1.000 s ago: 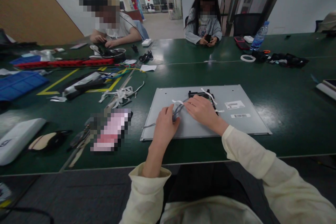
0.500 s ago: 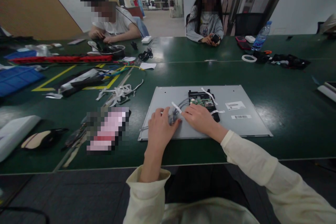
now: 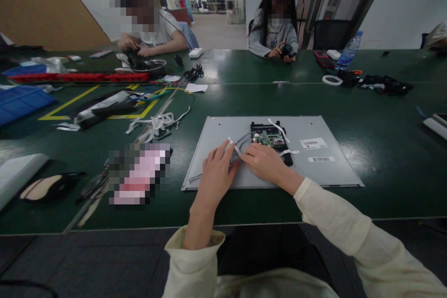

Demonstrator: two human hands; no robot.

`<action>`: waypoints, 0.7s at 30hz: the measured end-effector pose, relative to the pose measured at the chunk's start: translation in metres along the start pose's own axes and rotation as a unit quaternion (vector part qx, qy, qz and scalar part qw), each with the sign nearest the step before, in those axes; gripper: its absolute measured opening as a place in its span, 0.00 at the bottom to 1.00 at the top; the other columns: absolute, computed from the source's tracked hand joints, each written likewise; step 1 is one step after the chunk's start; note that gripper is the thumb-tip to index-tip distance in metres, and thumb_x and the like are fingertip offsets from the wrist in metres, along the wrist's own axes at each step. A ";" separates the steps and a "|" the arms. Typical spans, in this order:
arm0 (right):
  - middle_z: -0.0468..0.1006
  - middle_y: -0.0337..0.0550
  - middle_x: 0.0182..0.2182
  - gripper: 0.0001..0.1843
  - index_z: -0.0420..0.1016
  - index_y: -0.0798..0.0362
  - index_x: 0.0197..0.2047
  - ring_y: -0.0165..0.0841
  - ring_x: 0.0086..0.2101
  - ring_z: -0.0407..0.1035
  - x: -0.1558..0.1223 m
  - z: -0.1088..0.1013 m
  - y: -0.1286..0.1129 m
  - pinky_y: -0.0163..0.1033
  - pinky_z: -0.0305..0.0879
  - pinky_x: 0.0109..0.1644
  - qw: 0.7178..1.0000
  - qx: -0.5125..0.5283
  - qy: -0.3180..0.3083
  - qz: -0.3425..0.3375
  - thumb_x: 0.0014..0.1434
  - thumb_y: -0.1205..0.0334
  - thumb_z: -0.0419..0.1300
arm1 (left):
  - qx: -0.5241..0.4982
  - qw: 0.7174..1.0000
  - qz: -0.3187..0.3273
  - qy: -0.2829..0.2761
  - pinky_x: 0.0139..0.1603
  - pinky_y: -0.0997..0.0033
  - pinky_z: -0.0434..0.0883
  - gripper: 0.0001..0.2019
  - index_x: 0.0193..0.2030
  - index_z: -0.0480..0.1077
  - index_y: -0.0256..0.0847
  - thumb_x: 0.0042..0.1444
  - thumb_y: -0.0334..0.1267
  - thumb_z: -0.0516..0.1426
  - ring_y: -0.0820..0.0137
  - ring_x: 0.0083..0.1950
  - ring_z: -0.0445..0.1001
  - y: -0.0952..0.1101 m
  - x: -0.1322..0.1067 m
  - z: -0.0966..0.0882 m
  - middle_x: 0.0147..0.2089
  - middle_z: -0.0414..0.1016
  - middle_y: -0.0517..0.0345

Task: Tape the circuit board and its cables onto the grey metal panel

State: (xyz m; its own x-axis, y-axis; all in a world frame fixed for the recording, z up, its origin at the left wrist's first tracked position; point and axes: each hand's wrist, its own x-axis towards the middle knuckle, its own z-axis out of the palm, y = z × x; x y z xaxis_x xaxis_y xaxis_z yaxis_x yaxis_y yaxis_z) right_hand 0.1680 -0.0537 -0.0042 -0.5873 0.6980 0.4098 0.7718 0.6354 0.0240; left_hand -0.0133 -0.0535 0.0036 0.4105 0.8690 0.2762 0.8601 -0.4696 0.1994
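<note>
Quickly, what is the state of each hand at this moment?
Left hand: curved over the gray cable; grip cannot be told.
Right hand: fingers at the white tape strip; grip cannot be told.

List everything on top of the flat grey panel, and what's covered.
A black bracket with a green circuit board, grey cables, white strips and two white labels. The left hand hides some cable; the right hand hides part of the bracket. Whatever is beneath them can't be seen.
</note>
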 end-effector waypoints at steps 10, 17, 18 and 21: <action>0.73 0.46 0.35 0.10 0.75 0.57 0.38 0.34 0.40 0.63 -0.001 -0.003 -0.001 0.38 0.60 0.41 1.000 0.003 -0.002 -0.001 0.66 0.67 0.52 | 0.003 0.999 0.026 -0.036 0.64 0.51 0.60 0.21 0.64 0.61 0.44 0.65 0.36 0.47 0.57 0.69 0.55 -0.002 -0.001 0.006 0.69 0.57 0.56; 0.74 0.47 0.37 0.11 0.76 0.57 0.38 0.35 0.41 0.65 -0.001 -0.004 0.001 0.39 0.63 0.44 1.000 0.020 -0.002 0.002 0.65 0.67 0.52 | -0.009 0.999 0.033 -0.040 0.65 0.51 0.59 0.20 0.64 0.62 0.43 0.66 0.37 0.45 0.58 0.70 0.53 -0.003 0.000 0.007 0.68 0.59 0.56; 0.74 0.48 0.38 0.11 0.76 0.57 0.38 0.35 0.42 0.65 -0.002 -0.003 0.001 0.40 0.63 0.45 1.000 0.026 0.001 0.005 0.65 0.67 0.52 | -0.011 0.999 0.033 -0.038 0.65 0.52 0.59 0.20 0.64 0.61 0.43 0.66 0.37 0.45 0.58 0.70 0.54 -0.003 0.000 0.007 0.68 0.60 0.56; 0.75 0.50 0.46 0.12 0.77 0.57 0.42 0.37 0.47 0.66 -0.003 0.001 0.000 0.41 0.64 0.50 0.999 0.046 0.017 0.009 0.65 0.68 0.52 | -0.013 0.999 0.033 -0.036 0.66 0.52 0.58 0.20 0.64 0.61 0.42 0.66 0.36 0.45 0.59 0.69 0.56 -0.003 0.000 0.007 0.67 0.61 0.55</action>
State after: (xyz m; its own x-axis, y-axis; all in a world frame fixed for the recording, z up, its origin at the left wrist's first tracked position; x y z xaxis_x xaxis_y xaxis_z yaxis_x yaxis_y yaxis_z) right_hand 0.1696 -0.0555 -0.0060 -0.5637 0.6988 0.4404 0.7555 0.6517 -0.0672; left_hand -0.0137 -0.0512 -0.0038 0.4881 0.8443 0.2211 0.8224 -0.5297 0.2074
